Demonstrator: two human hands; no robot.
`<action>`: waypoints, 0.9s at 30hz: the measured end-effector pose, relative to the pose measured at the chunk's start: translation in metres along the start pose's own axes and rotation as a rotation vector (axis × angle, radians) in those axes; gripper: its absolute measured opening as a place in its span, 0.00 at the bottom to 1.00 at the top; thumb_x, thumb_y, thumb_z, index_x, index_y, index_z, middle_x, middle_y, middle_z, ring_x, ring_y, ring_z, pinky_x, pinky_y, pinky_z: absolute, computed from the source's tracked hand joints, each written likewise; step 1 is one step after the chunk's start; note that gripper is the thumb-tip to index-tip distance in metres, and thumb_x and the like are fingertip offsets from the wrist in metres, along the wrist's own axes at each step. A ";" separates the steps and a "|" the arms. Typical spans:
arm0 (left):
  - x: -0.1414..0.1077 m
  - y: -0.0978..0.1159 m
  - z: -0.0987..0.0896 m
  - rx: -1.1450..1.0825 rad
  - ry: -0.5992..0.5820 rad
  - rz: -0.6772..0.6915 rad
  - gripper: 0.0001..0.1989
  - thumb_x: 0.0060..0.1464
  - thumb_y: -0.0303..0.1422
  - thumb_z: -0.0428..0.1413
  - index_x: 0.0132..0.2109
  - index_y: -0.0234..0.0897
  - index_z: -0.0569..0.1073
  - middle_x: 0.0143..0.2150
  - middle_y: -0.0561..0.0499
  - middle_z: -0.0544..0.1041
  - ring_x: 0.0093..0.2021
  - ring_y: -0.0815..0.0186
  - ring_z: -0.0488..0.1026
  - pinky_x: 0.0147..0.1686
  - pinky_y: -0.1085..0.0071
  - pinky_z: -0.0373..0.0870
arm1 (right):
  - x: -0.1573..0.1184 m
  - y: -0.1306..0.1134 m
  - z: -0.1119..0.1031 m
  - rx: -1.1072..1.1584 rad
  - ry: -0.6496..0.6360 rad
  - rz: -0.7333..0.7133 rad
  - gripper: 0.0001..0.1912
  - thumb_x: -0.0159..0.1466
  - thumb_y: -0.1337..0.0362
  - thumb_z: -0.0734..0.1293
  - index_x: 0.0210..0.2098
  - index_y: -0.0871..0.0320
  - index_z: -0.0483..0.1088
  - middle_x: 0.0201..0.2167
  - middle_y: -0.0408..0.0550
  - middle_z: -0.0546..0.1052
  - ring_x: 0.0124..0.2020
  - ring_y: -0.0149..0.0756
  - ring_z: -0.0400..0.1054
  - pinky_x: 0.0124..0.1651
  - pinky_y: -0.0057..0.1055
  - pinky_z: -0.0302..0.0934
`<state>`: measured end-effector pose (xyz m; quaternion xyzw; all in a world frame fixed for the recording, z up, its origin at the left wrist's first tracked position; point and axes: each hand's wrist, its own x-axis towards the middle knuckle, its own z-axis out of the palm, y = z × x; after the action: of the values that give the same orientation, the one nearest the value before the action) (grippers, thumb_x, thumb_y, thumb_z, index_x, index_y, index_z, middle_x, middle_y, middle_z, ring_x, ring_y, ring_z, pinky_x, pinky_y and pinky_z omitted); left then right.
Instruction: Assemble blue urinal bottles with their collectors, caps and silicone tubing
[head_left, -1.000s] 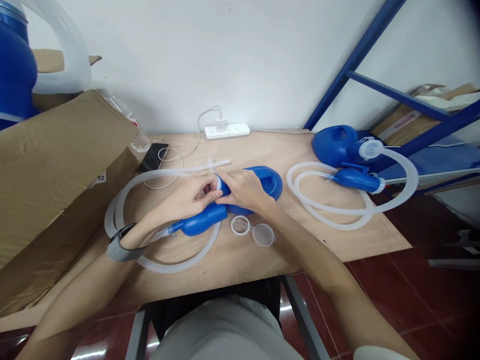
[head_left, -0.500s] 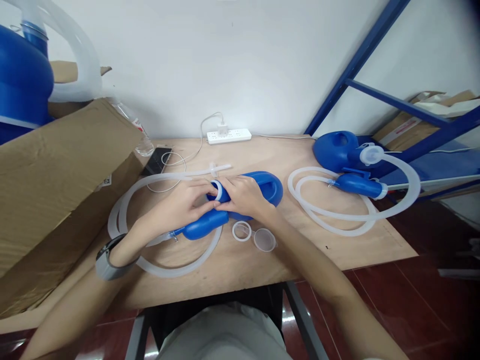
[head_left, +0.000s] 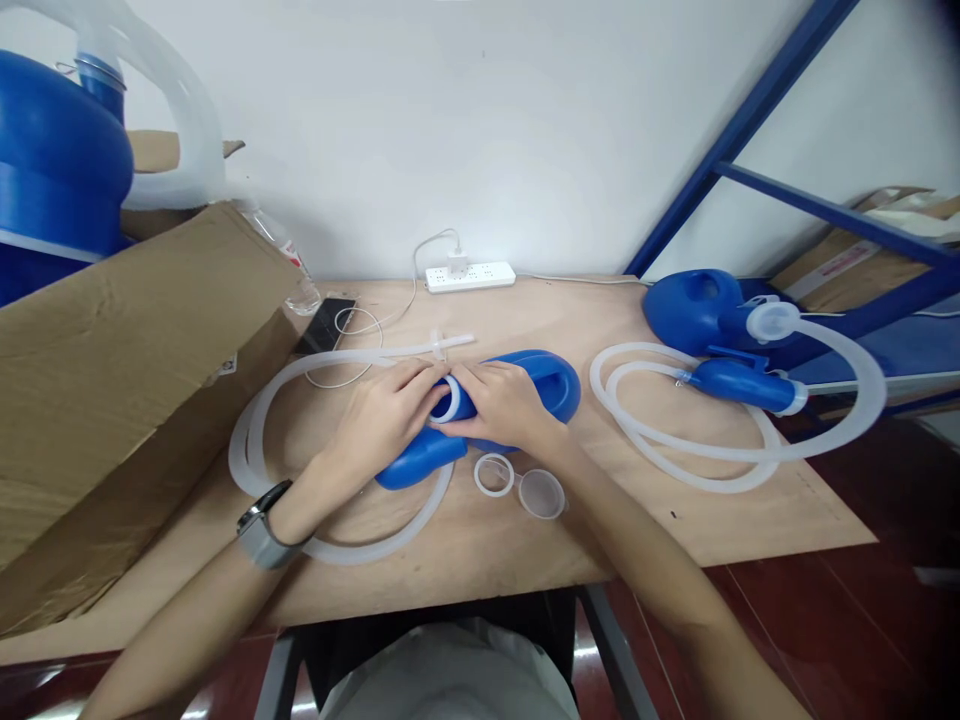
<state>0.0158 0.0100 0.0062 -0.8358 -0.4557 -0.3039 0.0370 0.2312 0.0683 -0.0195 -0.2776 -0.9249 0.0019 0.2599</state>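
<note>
A blue plastic urinal bottle [head_left: 562,388] lies on its side, its mouth towards the left. Around that mouth sits a white ring [head_left: 454,398]. My right hand [head_left: 504,402] is closed round the bottle's neck, fingertips at the ring. On the other side, my left hand [head_left: 394,412] pinches the ring's edge between thumb and fingers. Just below lies a blue funnel-like piece [head_left: 420,458], partly under my left hand, near a coiled clear tube [head_left: 375,550]. A translucent cap [head_left: 541,494] with a joined ring [head_left: 494,475] rests open in front of the bottle.
To the right lies another blue bottle [head_left: 686,308] with coiled tubing [head_left: 675,455]. A big cardboard box [head_left: 142,350] covers the left side. At the back are a phone [head_left: 327,325], a water bottle [head_left: 303,293] and a power strip [head_left: 480,277]. A blue shelf frame [head_left: 742,140] stands right.
My left hand has shifted from reaching its fingers into the bottle's mouth to pinching the ring's rim. My right hand keeps its hold on the neck. The whole view has moved slightly.
</note>
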 end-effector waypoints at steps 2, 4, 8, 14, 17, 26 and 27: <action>0.002 0.001 0.007 -0.014 0.060 0.026 0.14 0.76 0.33 0.50 0.58 0.34 0.78 0.53 0.41 0.84 0.50 0.56 0.83 0.50 0.61 0.81 | 0.000 0.001 0.001 -0.004 0.008 -0.006 0.30 0.67 0.44 0.73 0.54 0.64 0.74 0.47 0.61 0.86 0.46 0.53 0.82 0.49 0.42 0.70; 0.003 0.000 0.009 -0.026 0.103 0.045 0.13 0.75 0.33 0.52 0.55 0.33 0.79 0.51 0.42 0.85 0.48 0.57 0.83 0.49 0.62 0.80 | 0.000 0.001 0.002 -0.004 0.015 -0.010 0.30 0.68 0.43 0.73 0.54 0.63 0.74 0.46 0.60 0.86 0.45 0.52 0.82 0.48 0.42 0.70; 0.006 0.000 0.007 0.032 0.106 0.051 0.13 0.76 0.32 0.51 0.51 0.35 0.80 0.45 0.44 0.85 0.43 0.59 0.82 0.44 0.64 0.79 | 0.001 0.001 0.002 0.005 -0.008 -0.020 0.32 0.67 0.41 0.73 0.55 0.62 0.74 0.46 0.59 0.86 0.46 0.52 0.81 0.49 0.42 0.69; 0.007 0.003 0.004 0.085 0.080 0.037 0.14 0.76 0.31 0.49 0.50 0.35 0.80 0.44 0.44 0.85 0.42 0.58 0.81 0.43 0.64 0.77 | 0.002 -0.001 0.001 -0.021 0.000 -0.012 0.32 0.67 0.41 0.73 0.55 0.64 0.74 0.45 0.60 0.86 0.46 0.52 0.82 0.48 0.41 0.69; 0.007 0.002 0.005 0.085 0.061 0.007 0.15 0.76 0.32 0.48 0.49 0.36 0.80 0.43 0.45 0.84 0.42 0.59 0.81 0.44 0.64 0.77 | 0.002 -0.003 0.000 -0.014 0.000 -0.001 0.31 0.67 0.42 0.74 0.53 0.63 0.75 0.43 0.58 0.86 0.44 0.51 0.82 0.47 0.40 0.68; 0.007 0.007 0.002 0.200 0.023 -0.019 0.17 0.76 0.31 0.47 0.46 0.34 0.80 0.39 0.44 0.83 0.37 0.60 0.79 0.37 0.67 0.73 | 0.003 -0.004 0.000 0.017 -0.009 0.023 0.30 0.68 0.43 0.74 0.56 0.62 0.74 0.45 0.57 0.86 0.46 0.50 0.82 0.49 0.40 0.68; 0.008 0.007 0.001 0.211 0.009 -0.021 0.17 0.76 0.31 0.47 0.46 0.34 0.80 0.38 0.44 0.82 0.36 0.60 0.78 0.36 0.67 0.72 | 0.002 -0.004 0.000 0.019 -0.009 0.026 0.29 0.69 0.43 0.73 0.56 0.61 0.74 0.45 0.57 0.86 0.45 0.50 0.81 0.49 0.40 0.68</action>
<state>0.0247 0.0118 0.0114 -0.8209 -0.4939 -0.2585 0.1237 0.2273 0.0663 -0.0180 -0.2869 -0.9224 0.0155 0.2582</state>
